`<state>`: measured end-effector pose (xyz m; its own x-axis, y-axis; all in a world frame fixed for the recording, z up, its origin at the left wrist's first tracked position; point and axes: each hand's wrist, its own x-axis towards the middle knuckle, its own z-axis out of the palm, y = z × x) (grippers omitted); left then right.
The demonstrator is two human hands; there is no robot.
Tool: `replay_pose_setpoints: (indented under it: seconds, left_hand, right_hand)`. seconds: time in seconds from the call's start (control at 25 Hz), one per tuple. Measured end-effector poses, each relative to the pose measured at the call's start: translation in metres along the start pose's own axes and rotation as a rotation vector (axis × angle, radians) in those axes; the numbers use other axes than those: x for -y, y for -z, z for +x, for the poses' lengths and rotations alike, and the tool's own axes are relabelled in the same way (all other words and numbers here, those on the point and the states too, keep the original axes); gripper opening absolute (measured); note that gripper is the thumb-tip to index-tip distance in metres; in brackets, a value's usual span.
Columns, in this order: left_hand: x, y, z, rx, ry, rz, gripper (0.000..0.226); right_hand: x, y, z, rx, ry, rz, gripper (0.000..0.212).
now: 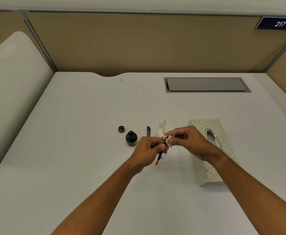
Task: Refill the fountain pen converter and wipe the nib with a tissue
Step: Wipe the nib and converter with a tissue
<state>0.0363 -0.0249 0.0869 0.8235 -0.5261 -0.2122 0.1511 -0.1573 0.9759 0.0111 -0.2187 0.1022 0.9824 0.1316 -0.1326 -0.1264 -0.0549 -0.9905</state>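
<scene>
The pen section point(162, 146) sits in the left hand point(149, 150), fingers curled round it, held a little above the surface point(88, 150) just in front of the open ink bottle point(131, 138). Its long axis runs on a slant: the red-tipped converter end point(157, 161) points down and back toward the person, while the nib point(166, 137) points up and away to the right, straight at the right hand point(188, 141). That hand pinches a crumpled tissue point(162, 131) between thumb and forefinger, and the tissue touches the nib, wrapped partly round it. So the wipe, as I judge it, has to run along that slant, the right hand drawing the tissue off past the tip while the left keeps the section steady. The bottle's cap point(121, 129) lies just behind the bottle, a dark pen part point(148, 131) lies beside it, and the tissue box point(211, 150) stands under the right wrist.
</scene>
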Motion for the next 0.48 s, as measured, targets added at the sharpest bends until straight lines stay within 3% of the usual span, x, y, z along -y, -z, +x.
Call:
replay_pose_setpoints:
  seconds: [0.32, 0.48]
  left_hand:
    - [-0.0053, 0.0103, -0.0006, 0.282, 0.172, -0.285, 0.038]
    - [-0.006, 0.0084, -0.0011, 0.246, 0.198, -0.308, 0.028]
  right_hand:
    - [0.0012, -0.0003, 0.0015, 0.068, -0.032, 0.043, 0.027]
    - [0.003, -0.0005, 0.0022, 0.083, -0.043, 0.112, 0.025]
